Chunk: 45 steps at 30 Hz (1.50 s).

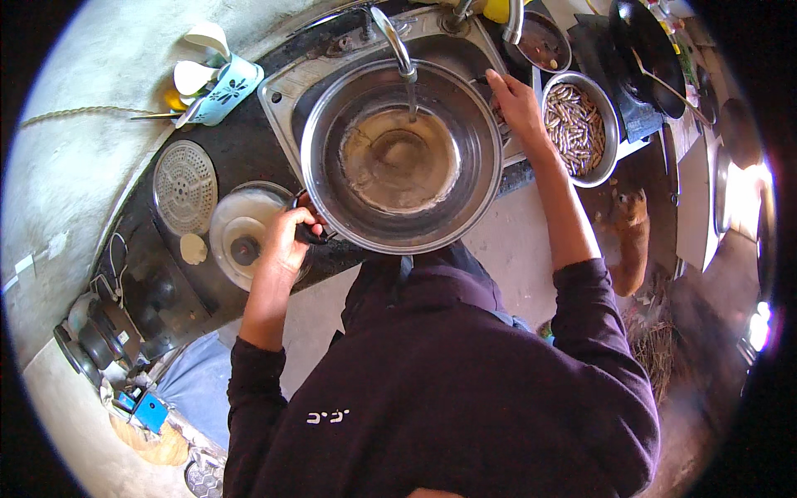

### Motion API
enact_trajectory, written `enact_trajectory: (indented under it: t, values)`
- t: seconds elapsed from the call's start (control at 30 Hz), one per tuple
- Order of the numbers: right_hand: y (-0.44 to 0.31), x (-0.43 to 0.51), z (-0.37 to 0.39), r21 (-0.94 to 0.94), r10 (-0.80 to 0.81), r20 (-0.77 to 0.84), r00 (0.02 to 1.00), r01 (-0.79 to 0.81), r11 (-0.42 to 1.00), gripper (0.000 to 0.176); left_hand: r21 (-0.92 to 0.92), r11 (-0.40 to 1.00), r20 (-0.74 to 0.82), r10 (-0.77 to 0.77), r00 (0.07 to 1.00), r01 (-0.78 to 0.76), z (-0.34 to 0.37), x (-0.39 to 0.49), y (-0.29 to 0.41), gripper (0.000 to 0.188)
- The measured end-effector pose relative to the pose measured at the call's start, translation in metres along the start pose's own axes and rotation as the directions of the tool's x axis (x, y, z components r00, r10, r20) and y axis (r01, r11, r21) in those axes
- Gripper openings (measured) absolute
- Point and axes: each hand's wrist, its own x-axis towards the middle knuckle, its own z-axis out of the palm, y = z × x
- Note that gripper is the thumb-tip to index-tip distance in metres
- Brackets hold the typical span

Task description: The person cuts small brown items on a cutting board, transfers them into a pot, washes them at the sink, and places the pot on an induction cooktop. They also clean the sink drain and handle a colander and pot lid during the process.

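Note:
A large stainless steel pot [324,155] is held over the sink [283,118], beneath the curved metal faucet [398,46]. A thin stream runs from the spout into the pot, where cloudy liquid and pale residue cover the bottom. My left hand [294,233] grips the pot's black side handle at the lower left. On the upper right, my right hand [514,103] holds the opposite handle, which is mostly hidden by the fingers. A glass pot lid [233,215] with a dark knob lies on the counter behind my left wrist.
A perforated steamer plate [185,187] lies on the dark counter at left, near a blue utensil holder [233,87]. Right of the sink stand a metal bowl of small elongated brownish items [573,127] and a black wok [654,56]. A brown dog [632,243] is on the floor.

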Motion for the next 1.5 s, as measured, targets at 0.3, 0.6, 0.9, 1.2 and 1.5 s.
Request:
enact_trajectory:
  t: [0.3,0.6,0.9,1.2,1.5]
  values:
    - [0.001,-0.016,-0.004,-0.064,-0.012,-0.128,0.992,0.004,0.998,0.042,-0.066,0.996,-0.048,0.064,0.997,-0.068,0.003,0.023,-0.009,0.022]
    - [0.013,-0.017,0.019,-0.382,-0.182,-0.219,0.959,0.087,0.92,0.031,0.178,0.947,-0.196,0.302,0.933,-0.269,0.021,0.025,-0.016,0.022]
    - [0.007,-0.013,0.027,-0.412,-0.143,-0.2,0.969,0.049,0.91,0.032,0.234,0.908,-0.2,0.396,0.896,-0.348,0.011,0.035,-0.028,0.018]
    - [0.014,-0.006,0.03,-0.424,-0.151,-0.203,0.967,0.053,0.904,0.036,0.289,0.865,-0.24,0.48,0.844,-0.41,0.017,0.039,-0.028,0.014]
    - [0.016,0.0,0.031,-0.43,-0.11,-0.189,0.976,0.019,0.903,0.038,0.305,0.852,-0.259,0.504,0.824,-0.425,0.015,0.044,-0.029,0.021]
